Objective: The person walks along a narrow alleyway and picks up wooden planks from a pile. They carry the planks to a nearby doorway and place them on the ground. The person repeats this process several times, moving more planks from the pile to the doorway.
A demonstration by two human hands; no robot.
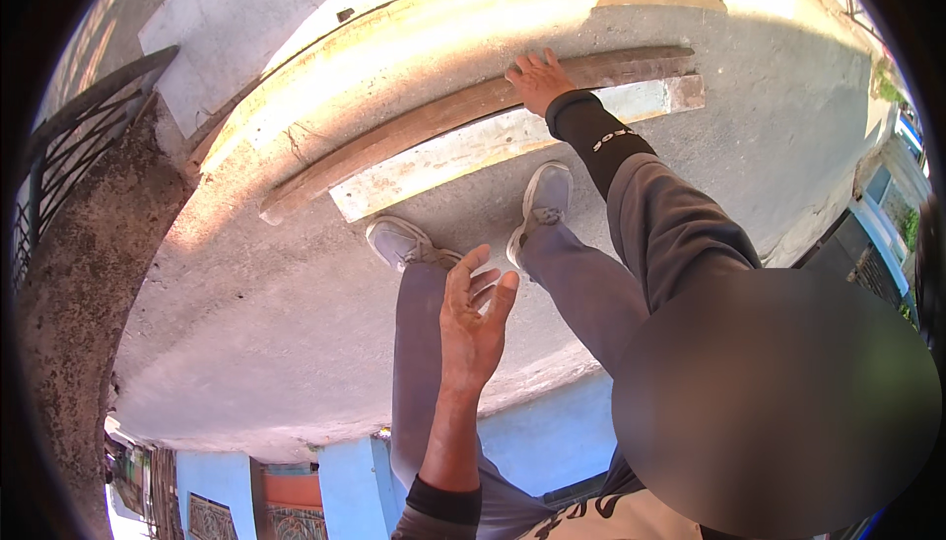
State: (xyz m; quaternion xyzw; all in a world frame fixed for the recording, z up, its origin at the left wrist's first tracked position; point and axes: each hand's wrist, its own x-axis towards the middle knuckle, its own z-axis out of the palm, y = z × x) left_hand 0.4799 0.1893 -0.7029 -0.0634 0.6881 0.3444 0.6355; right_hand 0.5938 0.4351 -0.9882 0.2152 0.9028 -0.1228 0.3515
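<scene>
My right hand reaches forward over a long brown wooden plank lying on the ground. Its fingers are spread at the plank's far edge; whether they press on the wood I cannot tell. Alongside, nearer my feet, lies a second board, pale and whitish with worn patches and a brownish right end. My left hand hangs in the air above my left leg, fingers loosely bent and apart, holding nothing.
My grey shoes stand just behind the boards on rough concrete ground. A low ledge lit by sun runs beyond them. Left are a dark metal railing and a stained concrete wall. A blue wall is behind me.
</scene>
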